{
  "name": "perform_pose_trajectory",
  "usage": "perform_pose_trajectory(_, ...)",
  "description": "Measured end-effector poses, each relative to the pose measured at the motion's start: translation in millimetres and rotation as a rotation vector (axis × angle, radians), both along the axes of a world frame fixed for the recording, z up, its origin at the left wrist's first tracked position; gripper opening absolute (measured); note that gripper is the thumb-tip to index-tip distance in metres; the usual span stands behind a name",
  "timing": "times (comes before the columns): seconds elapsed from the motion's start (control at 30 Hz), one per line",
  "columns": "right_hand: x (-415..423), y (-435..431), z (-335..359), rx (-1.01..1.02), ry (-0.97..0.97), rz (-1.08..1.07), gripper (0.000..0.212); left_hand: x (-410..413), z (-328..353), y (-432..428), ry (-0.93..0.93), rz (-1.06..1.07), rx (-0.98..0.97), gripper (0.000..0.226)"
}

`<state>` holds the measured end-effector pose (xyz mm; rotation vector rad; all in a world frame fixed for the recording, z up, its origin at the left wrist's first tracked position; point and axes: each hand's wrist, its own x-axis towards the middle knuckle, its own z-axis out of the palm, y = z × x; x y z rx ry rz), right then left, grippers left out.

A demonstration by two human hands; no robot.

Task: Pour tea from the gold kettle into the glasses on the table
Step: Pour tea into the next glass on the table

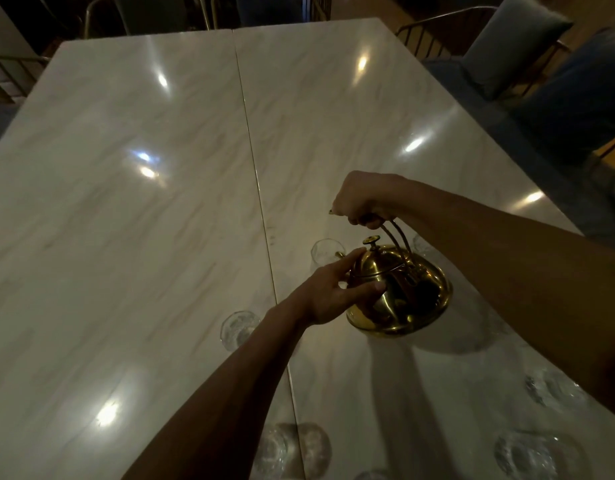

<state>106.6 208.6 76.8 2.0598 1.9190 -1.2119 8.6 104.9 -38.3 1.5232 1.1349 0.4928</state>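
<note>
The gold kettle hangs tilted above the marble table, its spout pointing left toward a clear glass. My right hand grips the kettle's looped handle from above. My left hand rests on the lid and body, index finger along the lid's top edge, thumb pressed on the side. A second glass stands left of my left forearm. More glasses stand near the front edge and at the right. Whether any tea flows cannot be seen.
A seam runs down the table's middle. Blue cushioned chairs with metal frames stand at the far right, and more chairs line the far end. The left half of the table bears only light reflections.
</note>
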Motion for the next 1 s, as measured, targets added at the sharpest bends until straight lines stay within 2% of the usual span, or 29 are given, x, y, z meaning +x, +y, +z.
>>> perform_pose_trajectory(0.1, -0.8, 0.9, -0.1, -0.013, -0.013, 0.004, 0.016, -0.7, 1.8, -0.8, -0.011, 0.004, 0.012, 0.07)
perform_pose_trajectory(0.23, -3.8, 1.6, -0.8, -0.027, -0.026, 0.008, 0.024, -3.2, 3.6, -0.9, -0.008, -0.005, 0.038, 0.057)
perform_pose_trajectory(0.37, -5.9, 1.5, -0.8, -0.042, -0.031, 0.017, 0.032, -4.4, 3.2, -1.9, -0.011, 0.003, 0.03, 0.063)
perform_pose_trajectory(0.7, -9.1, 1.3, 0.8, -0.053, -0.024, 0.005, 0.031, -8.9, 2.3, -2.6, -0.006, -0.007, 0.027, 0.065)
perform_pose_trajectory(1.0, -6.9, -0.3, 2.8, -0.03, -0.011, 0.018, 0.013, -8.9, 2.4, -1.3, 0.004, -0.013, 0.037, 0.063)
